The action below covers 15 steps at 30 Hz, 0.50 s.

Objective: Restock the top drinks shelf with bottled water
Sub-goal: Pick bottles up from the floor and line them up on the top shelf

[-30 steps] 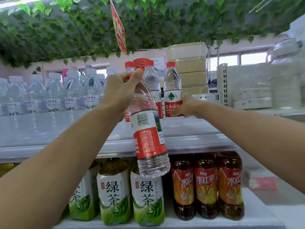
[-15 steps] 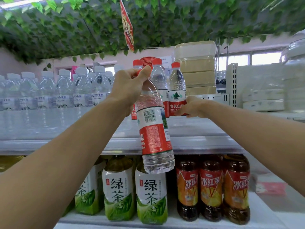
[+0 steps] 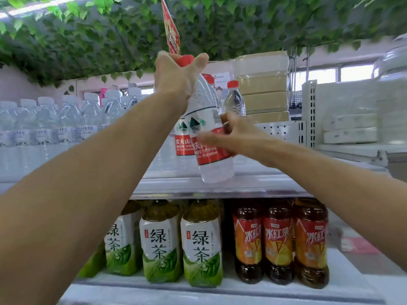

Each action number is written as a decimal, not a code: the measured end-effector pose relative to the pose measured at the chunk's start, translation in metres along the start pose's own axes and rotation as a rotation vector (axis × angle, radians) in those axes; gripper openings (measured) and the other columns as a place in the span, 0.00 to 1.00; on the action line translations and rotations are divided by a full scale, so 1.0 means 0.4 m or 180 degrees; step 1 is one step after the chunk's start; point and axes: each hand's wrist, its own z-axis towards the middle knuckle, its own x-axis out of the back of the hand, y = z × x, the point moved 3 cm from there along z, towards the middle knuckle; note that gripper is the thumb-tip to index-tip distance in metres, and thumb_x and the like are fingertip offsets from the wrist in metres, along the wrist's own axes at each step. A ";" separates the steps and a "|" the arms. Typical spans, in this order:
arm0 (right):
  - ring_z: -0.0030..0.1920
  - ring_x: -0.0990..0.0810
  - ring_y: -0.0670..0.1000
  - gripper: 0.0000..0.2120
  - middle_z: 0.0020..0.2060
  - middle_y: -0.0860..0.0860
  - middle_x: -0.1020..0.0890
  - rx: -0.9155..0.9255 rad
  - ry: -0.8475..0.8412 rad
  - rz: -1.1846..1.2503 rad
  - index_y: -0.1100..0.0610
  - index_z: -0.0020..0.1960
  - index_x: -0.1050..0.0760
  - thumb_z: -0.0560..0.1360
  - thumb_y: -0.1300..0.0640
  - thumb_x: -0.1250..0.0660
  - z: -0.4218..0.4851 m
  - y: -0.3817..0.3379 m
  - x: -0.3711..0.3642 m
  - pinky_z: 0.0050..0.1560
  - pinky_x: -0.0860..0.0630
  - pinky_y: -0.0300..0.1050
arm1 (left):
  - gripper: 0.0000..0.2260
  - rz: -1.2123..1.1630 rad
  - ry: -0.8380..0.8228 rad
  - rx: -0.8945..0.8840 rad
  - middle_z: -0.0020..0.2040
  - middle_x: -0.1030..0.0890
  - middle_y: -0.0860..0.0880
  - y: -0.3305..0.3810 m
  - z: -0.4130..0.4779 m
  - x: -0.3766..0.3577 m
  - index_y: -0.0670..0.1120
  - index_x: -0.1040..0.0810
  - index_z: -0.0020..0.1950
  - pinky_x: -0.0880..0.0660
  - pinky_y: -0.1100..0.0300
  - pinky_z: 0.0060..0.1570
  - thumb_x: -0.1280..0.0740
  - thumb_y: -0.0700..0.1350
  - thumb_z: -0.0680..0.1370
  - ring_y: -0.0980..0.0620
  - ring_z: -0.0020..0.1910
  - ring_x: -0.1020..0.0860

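L arm raised; left hand (image 3: 174, 78) clenched round red cap of clear ribbed plastic water bottle (image 3: 202, 106), red-labelled, tilted just above glossy white top shelf (image 3: 220, 190) front. Right hand (image 3: 237, 137), blurred, grasps label.

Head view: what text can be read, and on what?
"绿茶": green tea bottles, lower shelf.
"冰红茶": dark tea bottles beside them.
"农夫山", "NONGFU SPRI": standing water bottle, top shelf.
Label of held water bottle: blurred, partly covered by right hand.
Unreadable: hanging red sign, white-capped bottles.
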 end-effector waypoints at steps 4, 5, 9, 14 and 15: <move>0.46 0.17 0.42 0.29 0.48 0.45 0.17 0.0344 0.0386 -0.0290 0.53 0.61 0.28 0.66 0.45 0.21 -0.006 -0.004 0.013 0.49 0.20 0.38 | 0.18 -0.0168 0.0055 -0.0166 0.46 0.24 0.54 0.034 0.012 -0.013 0.49 0.30 0.53 0.27 0.68 0.35 0.26 0.56 0.74 0.60 0.39 0.24; 0.44 0.18 0.40 0.25 0.46 0.44 0.17 0.0385 0.0455 -0.0268 0.53 0.59 0.27 0.68 0.48 0.22 -0.004 -0.003 0.026 0.47 0.21 0.35 | 0.18 -0.0160 -0.0064 -0.0256 0.46 0.23 0.54 0.045 0.011 -0.019 0.49 0.29 0.54 0.27 0.70 0.33 0.27 0.57 0.75 0.61 0.38 0.24; 0.47 0.17 0.44 0.25 0.49 0.46 0.17 0.0225 0.0815 -0.0190 0.55 0.60 0.25 0.68 0.50 0.22 0.014 0.036 0.091 0.50 0.20 0.41 | 0.19 0.0221 -0.0672 -0.0543 0.54 0.21 0.50 0.062 0.013 -0.035 0.47 0.29 0.61 0.23 0.55 0.57 0.37 0.60 0.80 0.55 0.51 0.21; 0.45 0.18 0.42 0.13 0.44 0.43 0.17 -0.0196 0.0822 0.0191 0.48 0.49 0.24 0.70 0.55 0.23 0.016 0.111 0.120 0.45 0.25 0.35 | 0.21 0.1237 -0.1209 -0.0978 0.60 0.25 0.50 -0.019 -0.013 -0.044 0.45 0.32 0.73 0.27 0.64 0.56 0.34 0.46 0.81 0.55 0.57 0.26; 0.46 0.18 0.42 0.12 0.44 0.43 0.17 -0.0262 0.0824 0.0219 0.45 0.46 0.24 0.70 0.56 0.22 0.016 0.121 0.117 0.45 0.25 0.36 | 0.23 0.1455 -0.1326 -0.1097 0.64 0.25 0.49 -0.042 -0.015 -0.049 0.46 0.33 0.74 0.29 0.61 0.61 0.32 0.46 0.80 0.54 0.61 0.27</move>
